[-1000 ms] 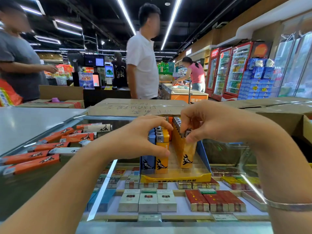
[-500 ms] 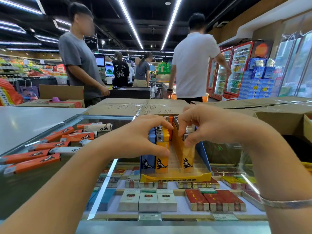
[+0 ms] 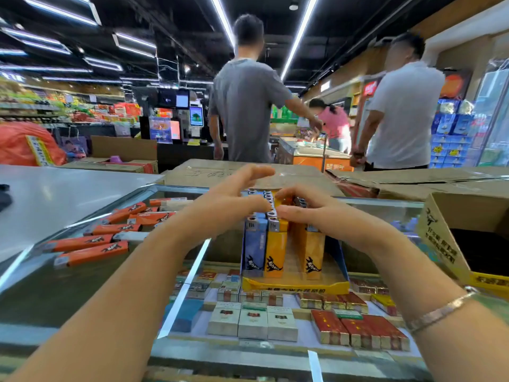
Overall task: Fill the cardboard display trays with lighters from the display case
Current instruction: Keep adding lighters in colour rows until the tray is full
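Observation:
A yellow cardboard display tray (image 3: 294,286) stands on the glass display case (image 3: 82,285). In it, upright lighters form a blue row (image 3: 254,244), a yellow row (image 3: 275,244) and an orange-yellow row (image 3: 311,249). My left hand (image 3: 228,205) hovers at the rows' left with fingers spread, its thumb touching the lighter tops. My right hand (image 3: 311,210) lies flat over the tops of the right-hand row, its thumb against the yellow row. Several loose orange lighters (image 3: 91,255) lie on the glass to the left.
An open cardboard box (image 3: 440,244) stands at the right edge. Flat cartons (image 3: 220,172) lie behind the case. Cigarette packs (image 3: 253,321) sit under the glass. Two people (image 3: 248,106) stand beyond the counter, backs turned. A grey countertop (image 3: 55,194) extends to the left.
My right hand went from pinching a single lighter above the right row to lying flat on the tops. My left hand opened its fingers. The people behind walked to the right.

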`<control>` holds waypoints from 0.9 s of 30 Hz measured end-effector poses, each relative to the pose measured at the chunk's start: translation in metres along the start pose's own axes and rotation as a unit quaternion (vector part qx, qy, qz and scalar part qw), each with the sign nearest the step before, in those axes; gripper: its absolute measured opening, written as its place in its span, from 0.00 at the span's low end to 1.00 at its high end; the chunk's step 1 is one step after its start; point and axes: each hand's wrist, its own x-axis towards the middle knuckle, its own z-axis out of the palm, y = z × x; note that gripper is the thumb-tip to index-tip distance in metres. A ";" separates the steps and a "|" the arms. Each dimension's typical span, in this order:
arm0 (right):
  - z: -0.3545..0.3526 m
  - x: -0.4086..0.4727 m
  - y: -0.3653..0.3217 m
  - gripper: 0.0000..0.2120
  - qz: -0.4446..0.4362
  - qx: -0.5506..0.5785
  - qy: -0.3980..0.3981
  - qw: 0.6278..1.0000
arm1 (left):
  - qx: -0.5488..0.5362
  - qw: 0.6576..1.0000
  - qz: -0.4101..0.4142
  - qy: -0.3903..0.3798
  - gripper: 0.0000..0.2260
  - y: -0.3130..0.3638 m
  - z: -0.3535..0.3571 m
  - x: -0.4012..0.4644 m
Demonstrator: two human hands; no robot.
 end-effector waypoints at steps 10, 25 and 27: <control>0.031 0.018 -0.012 0.17 0.008 -0.063 0.060 0.996 | 0.338 0.902 -0.230 0.137 0.18 -0.055 -0.069 -0.060; 0.042 0.041 -0.024 0.08 0.041 -0.008 0.019 0.999 | 0.415 0.843 -0.341 0.032 0.06 -0.051 -0.084 -0.111; 0.043 0.042 -0.020 0.09 0.036 -0.022 0.028 0.999 | 0.420 0.844 -0.332 0.021 0.07 -0.048 -0.078 -0.107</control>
